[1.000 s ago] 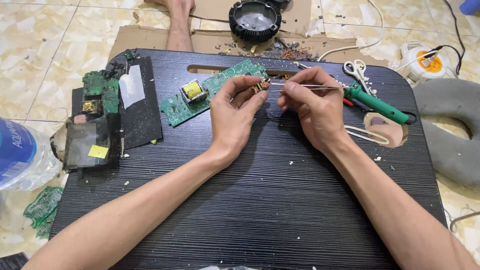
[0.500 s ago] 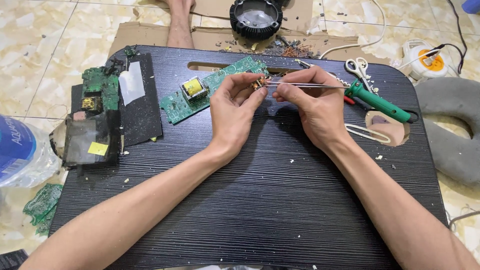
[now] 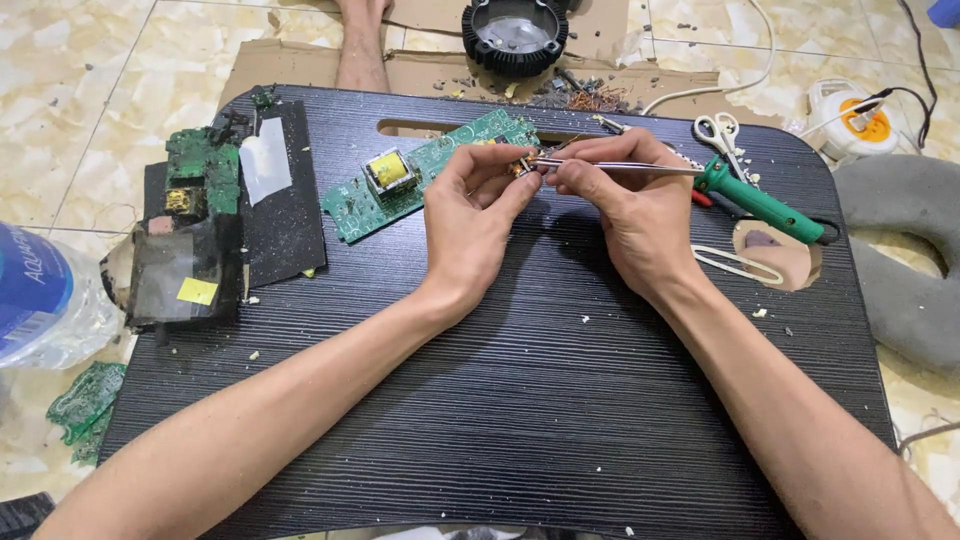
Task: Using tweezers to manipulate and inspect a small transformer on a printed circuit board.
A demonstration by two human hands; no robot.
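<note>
Small component [image 3: 522, 166] pinched between left hand [image 3: 470, 215] and right hand [image 3: 625, 205]: too tiny, mostly covered by fingertips. Blue water bottle [image 3: 40, 295] cut by left edge. Grey cushion [image 3: 905, 260] cropped right. Round black part [image 3: 515, 32] clipped at top.

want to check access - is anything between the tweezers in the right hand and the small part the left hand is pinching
Nothing visible. The tweezers held by the right hand run straight to the small component pinched in the left hand, above the black tray. The tips meet it directly; the green circuit board lies behind.
</note>
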